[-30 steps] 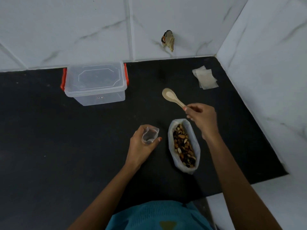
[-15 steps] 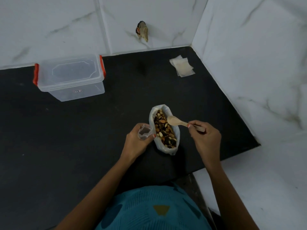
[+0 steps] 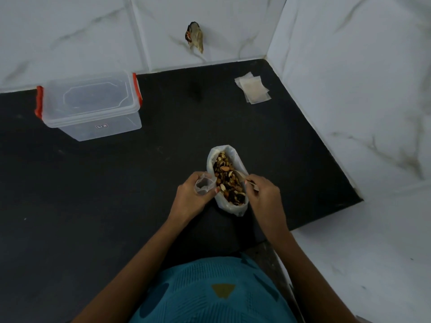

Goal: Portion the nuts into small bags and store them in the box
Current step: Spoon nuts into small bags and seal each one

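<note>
Change since half a second ago: the wooden spoon (image 3: 240, 177), then held level above the nuts with its bowl in the open, now has its bowl down among them, mostly buried. The right hand (image 3: 263, 194) has come in against the right rim of the large bag. The left hand keeps the small bag at the large bag's left side as before.

Item, large bag of nuts (image 3: 229, 180): translucent plastic, lying on the black counter (image 3: 93, 206) with its mouth wide open upward, between the two hands. Contents are mixed nuts and pale shells.

Item, left hand (image 3: 193, 197): fingers curled closed around the small bag (image 3: 203, 185), pinching its clear plastic so the mouth stands open. Small bag touches the left rim of the large bag. Whether anything is inside it cannot be told.

Item, right hand: closed on the spoon handle in a fingertip grip; the handle end shows past the fingers, pointing right.

Item, box (image 3: 93, 106): clear plastic, red latches at both ends, lid on. Stands at the back left of the counter against the white marbled wall (image 3: 70, 31), well apart from both hands.

Item, spare small bags (image 3: 253, 90): a flat overlapping stack at the back right corner of the counter, well apart from the hands.

Item, crumpled scrap (image 3: 194, 37): fixed on the rear wall tile above the counter; nature unclear.

Item, teal garment (image 3: 210, 292): worn by the person, at the lower edge of view.
</note>
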A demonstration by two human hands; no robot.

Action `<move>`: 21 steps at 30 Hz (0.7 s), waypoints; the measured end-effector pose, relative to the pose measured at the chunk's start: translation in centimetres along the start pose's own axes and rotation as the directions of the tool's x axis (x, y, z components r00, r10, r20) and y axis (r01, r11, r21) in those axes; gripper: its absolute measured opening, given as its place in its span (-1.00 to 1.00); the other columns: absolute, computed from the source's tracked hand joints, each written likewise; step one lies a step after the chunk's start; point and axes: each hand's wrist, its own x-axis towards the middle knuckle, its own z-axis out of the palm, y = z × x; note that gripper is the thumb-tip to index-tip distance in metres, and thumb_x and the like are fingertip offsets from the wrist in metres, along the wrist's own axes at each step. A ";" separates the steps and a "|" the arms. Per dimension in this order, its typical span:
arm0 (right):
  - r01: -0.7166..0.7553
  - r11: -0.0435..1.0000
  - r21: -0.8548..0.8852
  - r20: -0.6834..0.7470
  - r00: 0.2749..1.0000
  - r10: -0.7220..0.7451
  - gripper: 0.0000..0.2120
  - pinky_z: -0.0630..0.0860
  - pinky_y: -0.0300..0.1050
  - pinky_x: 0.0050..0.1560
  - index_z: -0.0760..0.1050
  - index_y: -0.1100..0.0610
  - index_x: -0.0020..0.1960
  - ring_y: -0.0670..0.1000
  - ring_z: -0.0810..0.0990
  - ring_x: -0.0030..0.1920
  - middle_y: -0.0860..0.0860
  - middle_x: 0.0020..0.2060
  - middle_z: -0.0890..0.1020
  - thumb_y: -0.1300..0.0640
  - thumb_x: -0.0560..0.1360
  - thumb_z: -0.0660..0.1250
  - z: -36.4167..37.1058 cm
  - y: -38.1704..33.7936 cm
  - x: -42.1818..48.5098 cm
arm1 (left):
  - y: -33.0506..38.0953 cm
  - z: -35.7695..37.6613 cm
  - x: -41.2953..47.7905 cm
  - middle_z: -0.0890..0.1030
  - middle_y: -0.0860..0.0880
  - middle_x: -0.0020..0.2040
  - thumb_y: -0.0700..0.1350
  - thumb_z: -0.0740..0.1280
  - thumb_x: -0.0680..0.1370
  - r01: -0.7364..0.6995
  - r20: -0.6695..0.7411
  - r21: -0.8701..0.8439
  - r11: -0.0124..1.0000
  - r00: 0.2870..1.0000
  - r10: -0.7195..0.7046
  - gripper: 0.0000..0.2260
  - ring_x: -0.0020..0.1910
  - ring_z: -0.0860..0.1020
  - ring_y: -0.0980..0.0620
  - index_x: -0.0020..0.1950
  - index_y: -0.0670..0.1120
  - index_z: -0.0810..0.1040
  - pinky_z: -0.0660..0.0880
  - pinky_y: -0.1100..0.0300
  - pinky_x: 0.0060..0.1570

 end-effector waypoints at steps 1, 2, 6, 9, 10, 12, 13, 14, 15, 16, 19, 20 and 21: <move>-0.018 0.999 0.039 -0.003 1.000 0.018 -0.84 0.37 -0.43 -0.19 0.56 0.27 0.06 -0.08 0.53 -0.14 0.11 -0.14 0.61 0.28 0.51 0.28 -0.2 0.0 0.1 | 0.0 0.0 0.0 0.51 0.16 -0.04 -0.12 0.41 0.46 0.000 -0.001 0.002 1.000 1.000 0.000 -0.74 -0.10 0.46 0.37 0.09 0.05 0.46 0.40 0.52 -0.21; -0.040 0.996 0.081 -0.012 0.999 0.041 -0.86 0.41 -0.44 -0.20 0.56 0.26 0.04 -0.11 0.53 -0.18 0.08 -0.15 0.60 0.29 0.51 0.28 -0.4 0.0 0.2 | 0.0 0.0 0.1 0.51 0.15 -0.03 -0.12 0.41 0.46 0.002 0.000 0.005 1.000 1.000 -0.002 -0.73 -0.09 0.47 0.35 0.11 0.04 0.46 0.40 0.52 -0.20; -0.162 0.955 0.248 -0.031 0.984 0.175 -0.88 0.50 -0.37 -0.16 0.57 0.23 0.00 -0.18 0.54 -0.23 -0.02 -0.20 0.58 0.31 0.50 0.28 -1.1 0.3 0.5 | -0.2 0.0 0.1 0.50 0.11 0.02 -0.12 0.41 0.46 0.007 0.010 0.002 1.000 1.000 -0.007 -0.71 0.02 0.47 0.23 0.13 0.04 0.44 0.37 0.49 -0.12; -0.245 0.912 0.329 -0.007 0.965 0.262 -0.89 0.55 -0.26 -0.17 0.56 0.17 -0.03 -0.10 0.59 -0.22 0.03 -0.19 0.61 0.29 0.51 0.27 -0.6 0.3 0.8 | -0.3 0.1 0.1 0.51 0.11 0.04 -0.12 0.42 0.46 -0.006 0.016 0.006 1.000 1.000 0.006 -0.71 0.06 0.47 0.21 0.12 0.04 0.45 0.38 0.44 -0.06; -0.286 0.886 0.366 0.003 0.952 0.306 -0.89 0.56 -0.28 -0.20 0.55 0.15 -0.04 -0.12 0.60 -0.25 0.04 -0.22 0.62 0.29 0.51 0.27 -0.6 0.3 1.0 | -0.3 0.1 0.2 0.51 0.11 0.04 -0.12 0.42 0.46 -0.005 0.019 0.008 1.000 1.000 0.004 -0.71 0.07 0.47 0.20 0.13 0.03 0.45 0.39 0.41 -0.03; -0.382 0.803 0.457 0.038 0.910 0.412 -0.91 0.53 -0.37 -0.29 0.54 0.16 -0.06 -0.18 0.58 -0.36 0.02 -0.30 0.61 0.29 0.51 0.28 -0.8 0.5 1.3 | -0.4 0.2 0.2 0.51 0.10 0.07 -0.11 0.42 0.46 0.008 0.024 0.007 1.000 1.000 -0.008 -0.70 0.09 0.47 0.19 0.15 0.02 0.45 0.41 0.34 0.02; -0.428 0.752 0.501 0.059 0.884 0.463 -0.91 0.52 -0.39 -0.32 0.55 0.18 -0.05 -0.19 0.57 -0.39 0.01 -0.32 0.60 0.29 0.51 0.28 -1.1 0.6 1.5 | -0.4 0.2 0.2 0.52 0.09 0.08 -0.11 0.42 0.46 0.013 0.024 0.006 1.000 1.000 -0.013 -0.69 0.10 0.47 0.18 0.16 0.01 0.46 0.41 0.31 0.04; -0.467 0.705 0.534 0.082 0.858 0.507 -0.92 0.51 -0.39 -0.34 0.55 0.20 -0.04 -0.17 0.57 -0.39 0.02 -0.33 0.60 0.29 0.51 0.28 -1.4 0.8 1.6 | -0.4 0.2 0.2 0.52 0.08 0.09 -0.11 0.42 0.45 0.017 0.024 0.006 1.000 1.000 -0.018 -0.68 0.11 0.47 0.18 0.18 0.01 0.46 0.41 0.29 0.05; -0.495 0.669 0.554 0.101 0.838 0.536 -0.92 0.51 -0.38 -0.35 0.55 0.22 -0.03 -0.15 0.56 -0.38 0.03 -0.33 0.60 0.28 0.50 0.29 -1.6 1.0 1.7 | -0.4 0.1 0.2 0.52 0.08 0.09 -0.11 0.42 0.45 0.021 0.022 0.004 1.000 1.000 -0.021 -0.67 0.10 0.47 0.18 0.18 0.00 0.46 0.41 0.29 0.05; -0.512 0.644 0.568 0.114 0.824 0.555 -0.91 0.51 -0.38 -0.36 0.55 0.23 -0.03 -0.13 0.56 -0.37 0.04 -0.33 0.59 0.29 0.50 0.29 -1.7 1.2 1.7 | -0.4 0.1 0.2 0.52 0.08 0.08 -0.11 0.42 0.45 0.021 0.022 0.001 1.000 1.000 -0.021 -0.68 0.09 0.47 0.19 0.18 0.01 0.46 0.40 0.30 0.04; -0.541 0.591 0.599 0.127 0.793 0.596 -0.91 0.53 -0.36 -0.34 0.55 0.25 -0.03 -0.13 0.56 -0.38 0.05 -0.35 0.60 0.29 0.50 0.29 -1.2 1.2 1.6 | -0.4 0.1 0.2 0.50 0.10 0.07 -0.12 0.42 0.45 0.018 0.029 0.002 1.000 0.999 -0.018 -0.69 0.11 0.46 0.18 0.16 0.02 0.45 0.39 0.30 0.03; -0.541 0.591 0.599 0.123 0.791 0.600 -0.91 0.54 -0.34 -0.31 0.56 0.24 -0.02 -0.14 0.56 -0.38 0.05 -0.34 0.60 0.28 0.50 0.29 -0.8 1.2 1.6 | -0.3 0.1 0.2 0.50 0.09 0.08 -0.12 0.42 0.45 0.017 0.033 0.005 1.000 0.999 -0.017 -0.68 0.13 0.46 0.18 0.17 0.01 0.45 0.39 0.30 0.05; -0.539 0.600 0.592 0.120 0.794 0.595 -0.90 0.55 -0.31 -0.27 0.56 0.23 -0.02 -0.14 0.57 -0.37 0.04 -0.34 0.60 0.27 0.51 0.29 -0.5 1.1 1.5 | -0.3 0.2 0.2 0.50 0.09 0.08 -0.12 0.42 0.45 0.013 0.034 0.008 1.000 0.999 -0.014 -0.67 0.14 0.45 0.17 0.19 -0.01 0.45 0.39 0.29 0.06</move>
